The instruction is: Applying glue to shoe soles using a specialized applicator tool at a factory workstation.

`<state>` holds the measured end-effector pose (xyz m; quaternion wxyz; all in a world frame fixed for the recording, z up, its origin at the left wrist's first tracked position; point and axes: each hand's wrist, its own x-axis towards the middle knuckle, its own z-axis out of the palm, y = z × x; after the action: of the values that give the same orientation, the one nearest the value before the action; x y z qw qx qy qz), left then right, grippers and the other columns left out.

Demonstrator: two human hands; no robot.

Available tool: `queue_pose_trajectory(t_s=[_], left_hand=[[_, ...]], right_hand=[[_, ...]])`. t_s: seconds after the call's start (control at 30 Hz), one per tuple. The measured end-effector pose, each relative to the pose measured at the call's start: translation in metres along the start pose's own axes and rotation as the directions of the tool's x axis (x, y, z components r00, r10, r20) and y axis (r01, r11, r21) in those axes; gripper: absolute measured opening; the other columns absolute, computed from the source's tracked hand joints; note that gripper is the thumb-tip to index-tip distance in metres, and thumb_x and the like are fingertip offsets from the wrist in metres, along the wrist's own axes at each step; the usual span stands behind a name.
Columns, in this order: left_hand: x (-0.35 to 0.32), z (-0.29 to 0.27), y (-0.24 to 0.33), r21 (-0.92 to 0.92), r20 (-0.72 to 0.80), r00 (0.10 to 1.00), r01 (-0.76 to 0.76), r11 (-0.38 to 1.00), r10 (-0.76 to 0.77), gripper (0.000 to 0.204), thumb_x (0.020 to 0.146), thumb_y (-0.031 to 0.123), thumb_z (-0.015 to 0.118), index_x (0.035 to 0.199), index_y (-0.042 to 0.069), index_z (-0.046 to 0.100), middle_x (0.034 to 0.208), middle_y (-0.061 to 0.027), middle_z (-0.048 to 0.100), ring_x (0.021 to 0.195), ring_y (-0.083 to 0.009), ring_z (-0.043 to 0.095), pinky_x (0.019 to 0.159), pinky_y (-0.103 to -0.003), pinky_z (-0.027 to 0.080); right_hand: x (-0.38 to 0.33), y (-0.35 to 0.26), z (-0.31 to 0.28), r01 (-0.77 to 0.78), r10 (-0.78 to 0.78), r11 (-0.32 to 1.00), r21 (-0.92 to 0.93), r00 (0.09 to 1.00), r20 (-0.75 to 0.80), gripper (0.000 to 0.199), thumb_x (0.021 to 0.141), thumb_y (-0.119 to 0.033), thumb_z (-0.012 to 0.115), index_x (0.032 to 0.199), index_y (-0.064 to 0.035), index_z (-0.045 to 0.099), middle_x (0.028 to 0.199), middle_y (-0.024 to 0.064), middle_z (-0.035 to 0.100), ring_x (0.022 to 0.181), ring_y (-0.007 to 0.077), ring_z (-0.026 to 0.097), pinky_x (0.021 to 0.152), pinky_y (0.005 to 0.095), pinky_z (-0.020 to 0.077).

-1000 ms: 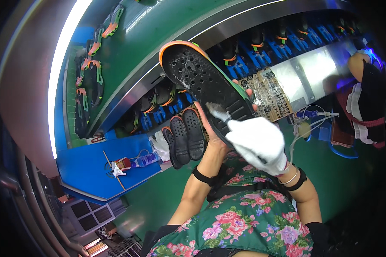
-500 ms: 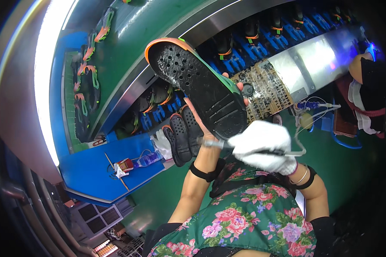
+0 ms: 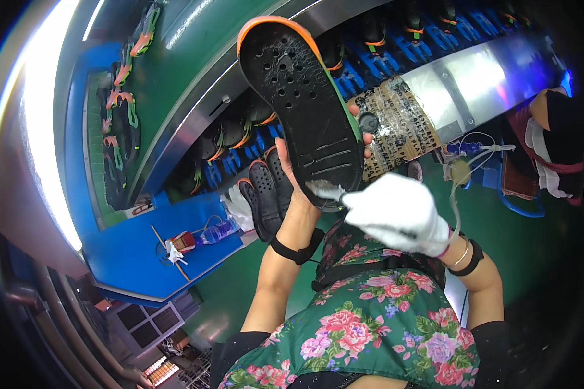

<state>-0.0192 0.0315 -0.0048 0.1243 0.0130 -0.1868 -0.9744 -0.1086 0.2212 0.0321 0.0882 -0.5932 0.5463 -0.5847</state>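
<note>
Blue surface (image 3: 120, 259) left of left grip (image 3: 298, 191). Black shoe sole (image 3: 311, 123), orange-green rim, in bare left grip, curled round both edges. Perforated soles (image 3: 265, 191) just left of it. Gloved right grip (image 3: 396, 211) closed around brush (image 3: 328, 190), bristles at held sole's end.

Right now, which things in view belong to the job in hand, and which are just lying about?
In use:
Black sole, in the bare left hand
Brush, in the gloved right hand, at the sole's lower end

Apparently just lying about, on the blue table:
Bottle
Thin stick
Red pack

Unclear: perforated soles nearby.
</note>
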Motion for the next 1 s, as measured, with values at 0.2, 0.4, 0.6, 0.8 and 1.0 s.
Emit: queue_pose_trajectory(t_s=[0.2,0.4,0.6,0.8,1.0], left_hand=[[-0.004,-0.007,0.002,-0.206,0.120,0.986,0.142,0.968,-0.119,0.114,0.088,0.082,0.055,0.162,0.002,0.024,0.157,-0.0275,0.038,0.124,-0.0492,0.060,0.101,-0.060,0.057],[-0.006,0.004,0.015,-0.194,-0.127,0.956,0.236,0.952,-0.263,0.114,0.086,0.074,0.067,0.161,0.000,0.025,0.153,-0.0345,0.037,0.121,-0.0535,0.059,0.095,-0.058,0.060],[-0.019,-0.025,0.021,-0.015,-0.208,0.913,0.355,0.935,-0.350,0.109,0.087,0.070,0.065,0.162,0.000,0.028,0.156,-0.0413,0.032,0.126,-0.0593,0.055,0.103,-0.064,0.053],[-0.012,-0.021,0.034,-0.054,-0.238,0.892,0.384,0.922,-0.385,0.065,0.099,0.038,0.060,0.148,-0.004,0.053,0.144,-0.0243,0.061,0.126,-0.0351,0.065,0.114,-0.045,0.048],[-0.010,-0.028,0.043,-0.192,-0.113,0.906,0.383,0.904,-0.408,0.063,0.098,0.036,0.061,0.147,-0.003,0.055,0.140,-0.0240,0.064,0.124,-0.0355,0.067,0.112,-0.047,0.050]], right_hand=[[-0.001,-0.004,-0.001,-0.257,0.254,0.875,0.410,0.965,0.061,0.020,0.074,-0.001,0.086,0.092,-0.0082,0.081,0.099,0.0101,0.080,0.085,0.0223,0.075,0.076,0.0348,0.0589],[-0.009,0.002,-0.002,0.066,-0.060,0.996,-0.065,0.995,0.082,0.035,0.082,-0.006,0.079,0.117,-0.0100,0.077,0.115,0.0118,0.077,0.091,0.0278,0.073,0.077,0.0373,0.0596],[-0.011,-0.012,-0.006,-0.113,0.054,0.944,0.310,0.980,0.190,0.029,0.081,-0.010,0.084,0.109,-0.0149,0.080,0.111,0.0080,0.078,0.087,0.0254,0.072,0.070,0.0341,0.0586],[-0.012,-0.002,-0.015,0.079,-0.058,0.995,-0.067,0.962,0.267,0.031,0.086,-0.007,0.074,0.117,-0.0087,0.076,0.121,0.0136,0.075,0.088,0.0266,0.073,0.076,0.0381,0.0601],[-0.004,-0.012,-0.005,-0.115,0.070,0.951,0.288,0.985,0.160,0.034,0.075,0.002,0.081,0.107,-0.0111,0.079,0.108,0.0144,0.078,0.086,0.0282,0.075,0.077,0.0372,0.0606]])
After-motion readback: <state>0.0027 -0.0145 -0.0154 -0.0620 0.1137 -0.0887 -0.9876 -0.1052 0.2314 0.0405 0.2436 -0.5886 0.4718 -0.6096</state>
